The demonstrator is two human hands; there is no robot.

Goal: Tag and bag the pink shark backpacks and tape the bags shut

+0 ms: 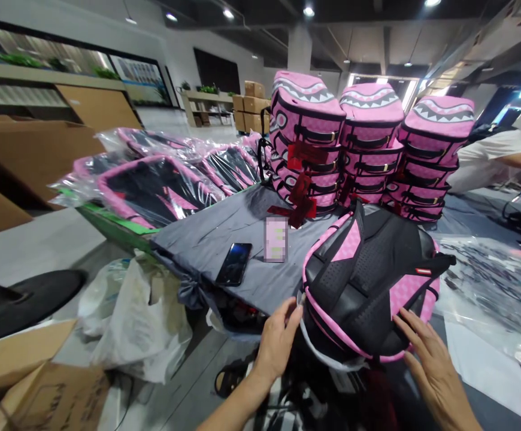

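A black and pink backpack (372, 281) lies with its straps facing up, in front of 3 stacks of pink bags (370, 137). The left hand (276, 344) is at the backpack's left edge, fingers bent and thumb close to them; whether they pinch anything, I cannot tell. The right hand (433, 365) is open at the lower right side, fingers slightly spread and gripping nothing, with fingertips against the pink part. To the left, a phone (234, 263) rests on grey cloth (202, 236), near plastic-wrapped bags (153, 191).
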